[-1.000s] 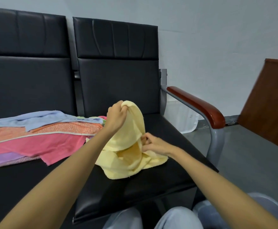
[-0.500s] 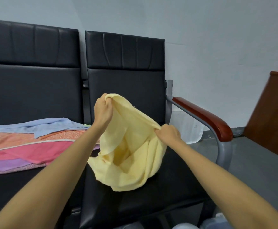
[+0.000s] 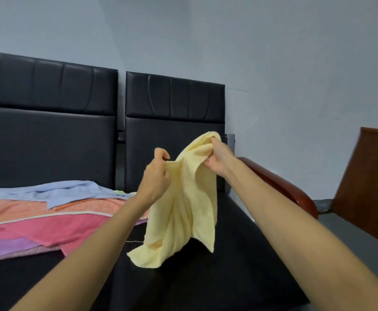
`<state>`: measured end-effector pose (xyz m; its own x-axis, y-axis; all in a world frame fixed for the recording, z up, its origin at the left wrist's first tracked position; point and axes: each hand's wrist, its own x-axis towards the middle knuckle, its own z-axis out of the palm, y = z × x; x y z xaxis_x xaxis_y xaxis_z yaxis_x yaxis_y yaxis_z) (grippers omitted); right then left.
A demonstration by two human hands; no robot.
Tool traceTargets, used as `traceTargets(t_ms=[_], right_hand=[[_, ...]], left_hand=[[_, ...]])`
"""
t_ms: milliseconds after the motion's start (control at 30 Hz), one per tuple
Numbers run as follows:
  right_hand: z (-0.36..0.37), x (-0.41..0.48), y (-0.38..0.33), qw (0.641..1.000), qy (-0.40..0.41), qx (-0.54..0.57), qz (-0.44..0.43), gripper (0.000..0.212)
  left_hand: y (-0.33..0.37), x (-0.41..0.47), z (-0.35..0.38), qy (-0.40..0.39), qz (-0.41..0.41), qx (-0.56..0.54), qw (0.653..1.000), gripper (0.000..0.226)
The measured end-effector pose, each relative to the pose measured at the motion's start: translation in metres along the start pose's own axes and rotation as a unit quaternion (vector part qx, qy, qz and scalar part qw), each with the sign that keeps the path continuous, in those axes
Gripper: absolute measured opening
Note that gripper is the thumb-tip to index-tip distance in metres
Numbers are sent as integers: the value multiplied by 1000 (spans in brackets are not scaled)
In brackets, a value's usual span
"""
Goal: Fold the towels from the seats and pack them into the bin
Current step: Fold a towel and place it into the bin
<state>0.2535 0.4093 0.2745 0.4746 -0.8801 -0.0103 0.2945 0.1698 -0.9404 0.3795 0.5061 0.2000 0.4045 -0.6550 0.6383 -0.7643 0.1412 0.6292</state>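
- A soft pale yellow terry towel hangs above the cushion of the right-hand black leather seat. Its long axis runs straight down from the hands. I cannot tell whether its lowest corner touches the cushion.
- The left hand pinches the towel's upper edge. The right hand is clamped on a bunched fold, higher and toward the seat's back.
- Only a short span of edge lies between the hands, so spreading the towel probably means drawing them apart along that edge.
- Half a second ago the left hand was the higher one, and the towel sagged wide onto the seat. Now it hangs narrow.
- Loose blue, orange, pink and purple towels lie left of the seat. No bin shows.
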Motion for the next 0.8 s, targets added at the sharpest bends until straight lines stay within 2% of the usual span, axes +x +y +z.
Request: traceTargets(t_ms=[100, 133, 200, 300, 400, 533, 600, 700, 800], right_hand=[[11, 4, 13, 987, 48, -151, -28, 34], [12, 5, 18, 975, 73, -207, -42, 32], [11, 5, 28, 963, 98, -246, -56, 35], [10, 4, 39, 964, 108, -236, -57, 35], [8, 4, 43, 968, 116, -215, -62, 24], [-6, 5, 38, 969, 166, -161, -84, 16], [-21, 9, 39, 960, 212, -158, -94, 25], [-47, 14, 47, 939, 281, -177, -91, 38], [-66, 17, 56, 952, 284, -101, -57, 36]], left_hand=[[1, -20, 15, -70, 71, 69, 993, 32], [-2, -26, 20, -72, 64, 89, 991, 27], [-5, -39, 30, -55, 7, 80, 995, 20], [1, -51, 43, -40, -87, 41, 995, 24], [-2, -54, 50, -45, -123, 75, 989, 35], [-23, -58, 55, -53, -160, 114, 979, 12], [-36, -63, 55, -69, -169, 136, 974, 5], [-57, -64, 51, -75, -195, 170, 963, 19], [-68, -49, 40, -72, -202, 228, 950, 23]])
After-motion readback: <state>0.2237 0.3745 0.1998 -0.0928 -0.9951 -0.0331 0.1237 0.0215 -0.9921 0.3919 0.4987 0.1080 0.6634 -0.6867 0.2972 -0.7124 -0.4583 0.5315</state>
